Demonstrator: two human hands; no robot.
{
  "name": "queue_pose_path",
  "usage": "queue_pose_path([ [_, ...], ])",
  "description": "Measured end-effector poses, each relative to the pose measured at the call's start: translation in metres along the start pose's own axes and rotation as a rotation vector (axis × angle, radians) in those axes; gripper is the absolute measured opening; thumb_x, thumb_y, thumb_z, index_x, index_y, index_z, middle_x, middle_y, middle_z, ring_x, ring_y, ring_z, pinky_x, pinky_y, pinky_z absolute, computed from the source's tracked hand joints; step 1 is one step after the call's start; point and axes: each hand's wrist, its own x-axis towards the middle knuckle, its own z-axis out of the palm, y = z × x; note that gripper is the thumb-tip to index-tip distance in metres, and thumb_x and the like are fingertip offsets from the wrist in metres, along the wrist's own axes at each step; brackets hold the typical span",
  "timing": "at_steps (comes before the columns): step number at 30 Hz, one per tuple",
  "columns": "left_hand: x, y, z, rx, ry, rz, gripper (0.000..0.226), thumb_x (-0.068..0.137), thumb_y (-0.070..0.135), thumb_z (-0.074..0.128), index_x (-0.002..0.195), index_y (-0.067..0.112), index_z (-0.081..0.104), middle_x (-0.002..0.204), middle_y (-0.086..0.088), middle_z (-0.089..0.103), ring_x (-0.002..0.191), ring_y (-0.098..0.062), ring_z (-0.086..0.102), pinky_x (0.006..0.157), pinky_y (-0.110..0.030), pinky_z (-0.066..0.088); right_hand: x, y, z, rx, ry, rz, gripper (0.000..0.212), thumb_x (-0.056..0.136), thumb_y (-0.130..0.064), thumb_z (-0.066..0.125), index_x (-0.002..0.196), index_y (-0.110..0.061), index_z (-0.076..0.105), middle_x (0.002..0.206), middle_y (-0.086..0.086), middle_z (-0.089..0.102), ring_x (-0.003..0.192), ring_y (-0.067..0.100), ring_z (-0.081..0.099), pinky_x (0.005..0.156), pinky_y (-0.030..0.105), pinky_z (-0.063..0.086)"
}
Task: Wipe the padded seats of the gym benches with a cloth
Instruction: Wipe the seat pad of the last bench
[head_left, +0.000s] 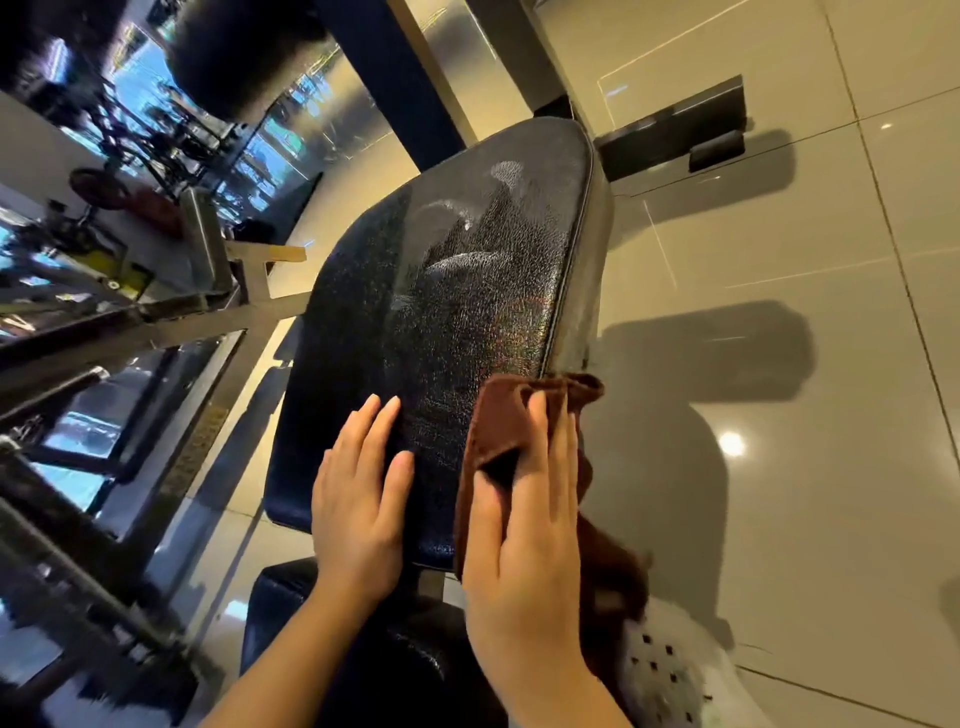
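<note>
Layout about the grip. The right hand (524, 525) lies flat on the cloth (509, 421), which rests on the near right edge of the bench pad (441, 291). Left of the grip, the left hand (358, 499) rests on the same pad. Beyond the grip the pad extends away; right of it lies the tiled floor (831, 364). Below the grip, nearer the person, sits a second pad (291, 613). Far left stands a metal frame (208, 260).

Brown cloth (511, 431) lies folded on the cracked black padded seat's (441, 312) right edge.
</note>
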Motion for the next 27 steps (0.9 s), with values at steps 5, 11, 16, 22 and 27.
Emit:
queue_pose_path([
  [5, 0.000, -0.002, -0.001, -0.023, 0.015, 0.016, 0.048, 0.092, 0.055, 0.024, 0.139, 0.046, 0.028, 0.148, 0.032, 0.020, 0.142, -0.003, 0.023, 0.117, -0.051, 0.021, 0.036, -0.009, 0.001, 0.030, 0.022, 0.068, 0.064, 0.100, -0.034, 0.038, 0.155, -0.027, 0.008, 0.162, -0.004, 0.009, 0.151, 0.012, 0.002, 0.123, 0.033, 0.009],
  [11, -0.001, -0.001, 0.001, -0.032, 0.035, 0.017, 0.050, 0.092, 0.054, 0.025, 0.140, 0.041, 0.033, 0.150, 0.021, 0.028, 0.141, -0.007, 0.028, 0.115, -0.053, 0.023, 0.160, -0.005, -0.015, -0.032, -0.130, 0.204, 0.070, 0.102, -0.031, 0.046, 0.156, -0.032, 0.002, 0.164, -0.004, 0.001, 0.151, 0.018, 0.001, 0.120, 0.041, 0.012],
  [16, -0.001, -0.002, 0.001, -0.019, 0.033, 0.024, 0.050, 0.093, 0.053, 0.026, 0.141, 0.041, 0.033, 0.151, 0.020, 0.028, 0.142, -0.009, 0.027, 0.113, -0.055, 0.024, 0.099, -0.002, -0.011, 0.051, -0.087, 0.135, 0.065, 0.101, -0.028, 0.047, 0.156, -0.030, 0.011, 0.164, -0.004, 0.008, 0.150, 0.013, 0.004, 0.122, 0.038, 0.012],
  [22, 0.001, -0.005, 0.001, -0.014, 0.032, 0.026, 0.052, 0.093, 0.053, 0.027, 0.142, 0.039, 0.034, 0.153, 0.015, 0.030, 0.143, -0.011, 0.028, 0.112, -0.057, 0.026, 0.008, -0.001, -0.006, 0.091, -0.007, 0.076, 0.064, 0.095, -0.043, 0.037, 0.150, -0.043, 0.005, 0.159, -0.024, 0.009, 0.149, 0.003, 0.006, 0.119, 0.025, 0.011],
  [27, 0.000, -0.003, 0.001, -0.024, 0.037, 0.019, 0.050, 0.092, 0.054, 0.026, 0.141, 0.042, 0.033, 0.152, 0.021, 0.028, 0.143, -0.009, 0.027, 0.112, -0.056, 0.025, 0.048, -0.009, -0.004, 0.117, 0.031, 0.067, 0.075, 0.094, -0.034, 0.043, 0.154, -0.040, -0.002, 0.161, -0.018, 0.006, 0.150, 0.006, 0.005, 0.121, 0.026, 0.009],
])
